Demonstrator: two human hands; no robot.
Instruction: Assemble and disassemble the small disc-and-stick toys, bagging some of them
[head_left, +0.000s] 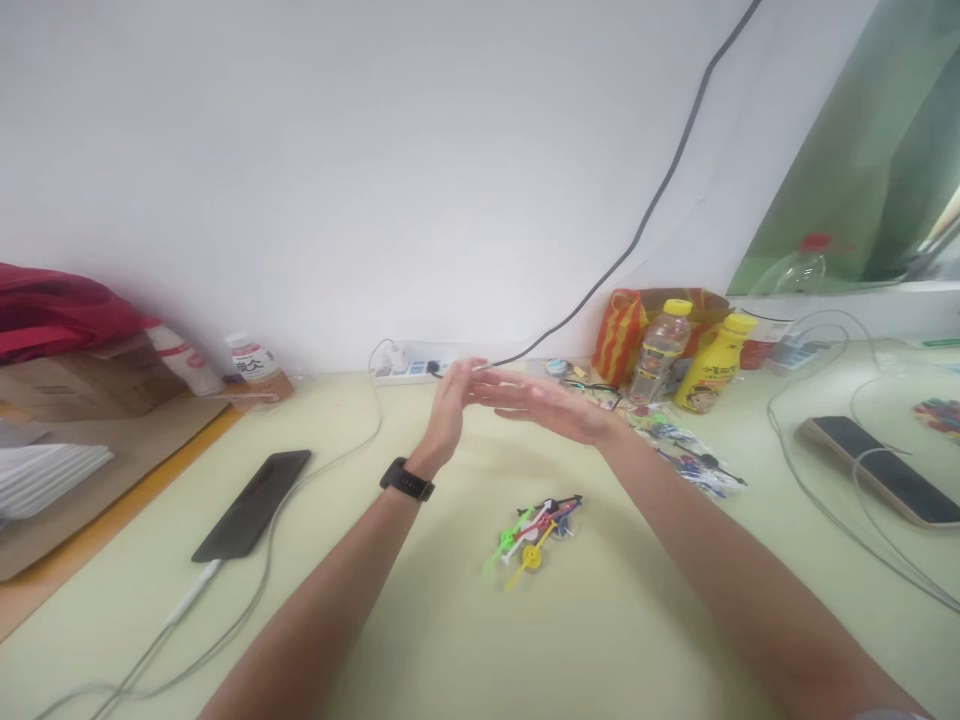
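- While both arms reach forward over the counter (465, 650), the left hand (450, 405) and right hand (553, 405) come together at the fingertips, like a roof; whether they actually touch, can't tell.
- Left grip: open, fingers extended, nothing seen in it. Black watch (406, 479) on that wrist.
- Right grip: open too, fingers stretched toward the left hand, nothing seen in it.
- Pile (534, 535) of small plastic pieces: on the counter between the forearms, nearer the viewer than the hands, neither hand touching it. Green, white, red, yellow, black and blue; pieces overlap, some pointer-shaped.
- Second heap (697, 462) of pieces: beyond the right forearm, some detail blurred.
- Behind that heap: clear bottle (660, 355) with yellow cap, yellow bottle (709, 370) just beside it, striped bag (619, 335) behind.
- Left side: phone (251, 505) lying flat, plug (193, 592) at its near end, pale cable (269, 545) running alongside.
- Power strip (409, 372) against the wall (360, 200), just beyond the left hand.
- Far left: brown box (90, 385), red cloth (67, 310) on top.
- Far right: dark-topped stand (885, 465), lying slanted.
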